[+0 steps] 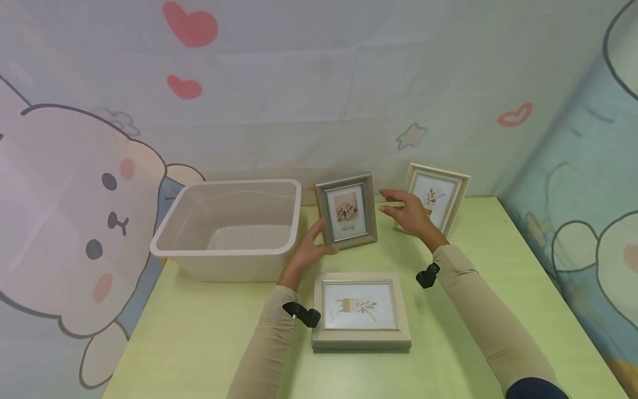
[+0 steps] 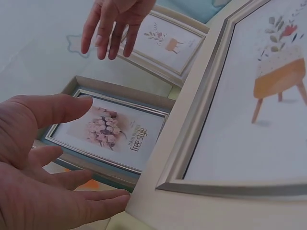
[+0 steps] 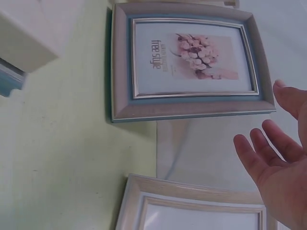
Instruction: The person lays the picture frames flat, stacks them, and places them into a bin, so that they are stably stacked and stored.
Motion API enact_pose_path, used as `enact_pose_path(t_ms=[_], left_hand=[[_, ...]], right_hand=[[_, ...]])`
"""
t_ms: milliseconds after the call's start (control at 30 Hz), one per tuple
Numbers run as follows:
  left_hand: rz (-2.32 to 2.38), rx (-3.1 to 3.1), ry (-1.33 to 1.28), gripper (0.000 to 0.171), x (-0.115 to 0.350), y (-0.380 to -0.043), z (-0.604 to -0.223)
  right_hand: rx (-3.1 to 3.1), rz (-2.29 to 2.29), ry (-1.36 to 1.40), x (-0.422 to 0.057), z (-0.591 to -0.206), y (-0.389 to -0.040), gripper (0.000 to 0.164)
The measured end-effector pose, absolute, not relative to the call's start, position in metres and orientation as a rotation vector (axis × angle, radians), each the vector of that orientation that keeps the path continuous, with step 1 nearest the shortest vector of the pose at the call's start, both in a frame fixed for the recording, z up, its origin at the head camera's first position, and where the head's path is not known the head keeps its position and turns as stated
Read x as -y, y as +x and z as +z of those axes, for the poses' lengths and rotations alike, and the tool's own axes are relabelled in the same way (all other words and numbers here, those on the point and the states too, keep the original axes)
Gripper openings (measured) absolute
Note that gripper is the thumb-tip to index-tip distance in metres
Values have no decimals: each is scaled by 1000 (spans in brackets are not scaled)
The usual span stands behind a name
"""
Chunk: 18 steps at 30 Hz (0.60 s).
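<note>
A grey-brown picture frame with a flower print stands upright, leaning back slightly, near the wall. My left hand is beside its left edge, thumb in front near the lower corner, fingers spread and nearly straight. On the other side my right hand hovers a little off the frame's right edge, thumb and fingers apart, holding nothing. The right wrist view shows a gap between the right fingers and the frame. Behind the right hand stands a cream picture frame with a plant print, partly covered by that hand.
A stack of cream picture frames lies flat at the front of the green table. To the left stands an empty beige plastic bin. A patterned cloth backdrop rises behind the table.
</note>
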<state>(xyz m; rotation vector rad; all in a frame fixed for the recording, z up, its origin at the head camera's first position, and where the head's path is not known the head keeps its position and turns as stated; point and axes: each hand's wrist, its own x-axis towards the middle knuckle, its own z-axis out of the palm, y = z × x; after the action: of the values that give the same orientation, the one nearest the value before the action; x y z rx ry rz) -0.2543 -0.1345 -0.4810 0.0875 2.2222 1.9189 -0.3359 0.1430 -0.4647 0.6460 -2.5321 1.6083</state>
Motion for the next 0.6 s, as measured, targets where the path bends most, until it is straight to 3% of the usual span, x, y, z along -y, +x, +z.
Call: enact_pose_path(t_ms=[300,600], left_hand=[[1984,-2148,-30,106,137,-268,-493],[2025,-2091,-81,98,141,-271,-504]], right_hand=[[2557,1483,732,-128,-450,-357,50],[2591,1263,850,-114,-447,-373,57]])
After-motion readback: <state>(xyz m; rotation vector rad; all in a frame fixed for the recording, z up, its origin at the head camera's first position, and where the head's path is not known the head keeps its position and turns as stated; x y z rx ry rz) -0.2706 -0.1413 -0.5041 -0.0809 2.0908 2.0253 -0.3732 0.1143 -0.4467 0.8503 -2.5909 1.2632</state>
